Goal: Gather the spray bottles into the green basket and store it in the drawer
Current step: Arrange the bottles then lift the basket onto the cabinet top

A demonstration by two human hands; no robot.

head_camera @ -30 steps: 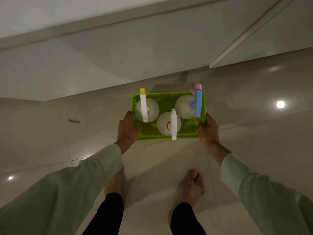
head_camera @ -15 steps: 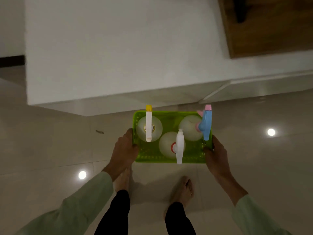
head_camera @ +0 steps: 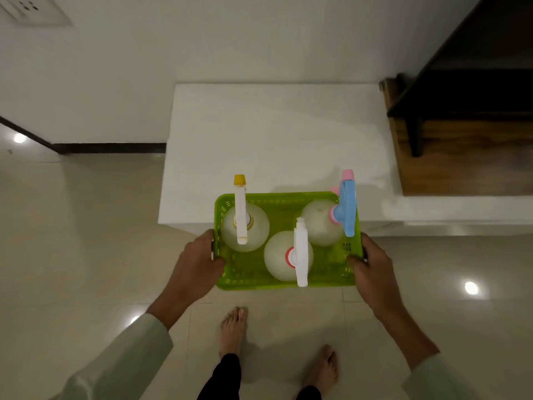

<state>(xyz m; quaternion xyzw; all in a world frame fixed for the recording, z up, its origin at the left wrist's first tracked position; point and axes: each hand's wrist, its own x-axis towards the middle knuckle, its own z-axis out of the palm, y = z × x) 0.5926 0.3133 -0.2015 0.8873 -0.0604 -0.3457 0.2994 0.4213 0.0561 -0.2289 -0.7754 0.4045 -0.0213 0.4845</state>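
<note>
While my left hand (head_camera: 196,262) and right hand (head_camera: 372,265) grip its short ends, the green perforated plastic basket (head_camera: 253,277) hangs between them, holding three round translucent spray bottles (head_camera: 278,256) upright

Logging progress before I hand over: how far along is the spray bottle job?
Gathering looks done: three round pale spray bottles stand in the green plastic basket. In hand: left hand and right hand grip its short sides, carrying it toward the low white cabinet. Left: opening a drawer, none visible open, and storing the basket.
</note>
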